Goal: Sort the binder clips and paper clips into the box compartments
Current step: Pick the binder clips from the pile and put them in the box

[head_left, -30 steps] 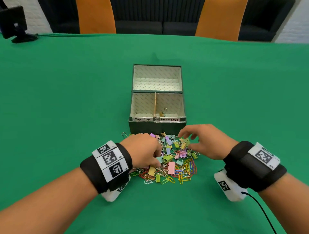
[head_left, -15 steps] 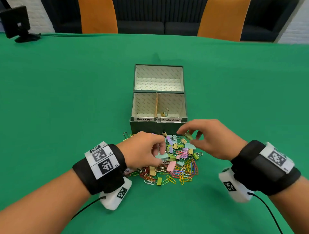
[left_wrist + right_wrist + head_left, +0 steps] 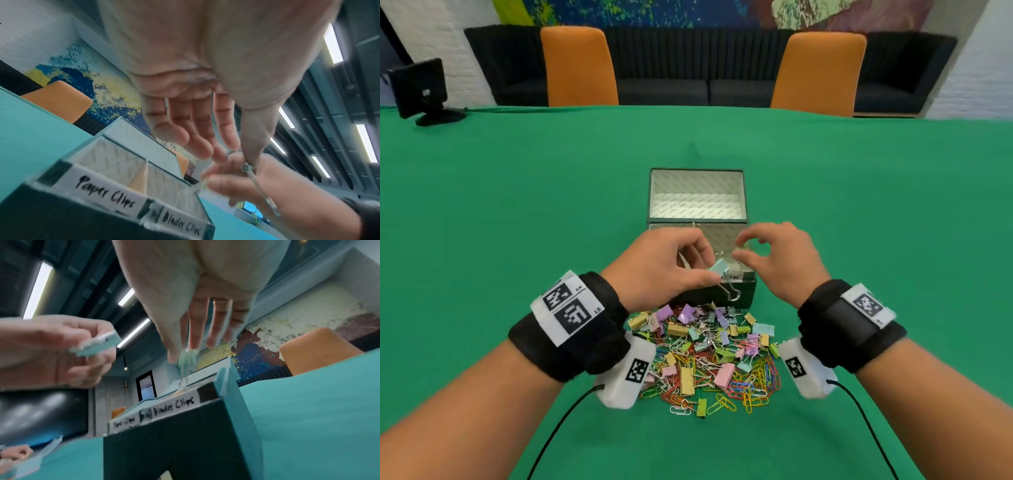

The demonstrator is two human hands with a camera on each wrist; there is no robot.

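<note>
While both hands hovered over the box (image 3: pixel 743 291), the left hand (image 3: pixel 659 265) pinched a teal binder clip (image 3: pixel 719 266) between thumb and fingers, its wire handle hanging down. At three o'clock from it, the right hand (image 3: pixel 779 262) pinched a small pale green clip (image 3: pixel 187 357) above the "Binder Clips" compartment. At six o'clock lay the clip pile (image 3: pixel 709 356).

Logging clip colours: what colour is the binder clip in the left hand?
Light teal binder clip, clearest in the right wrist view.

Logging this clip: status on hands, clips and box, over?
Left hand pinches teal binder clip; right hand pinches small green one. Both above box. Pile unsorted. Nothing blocking.
</note>
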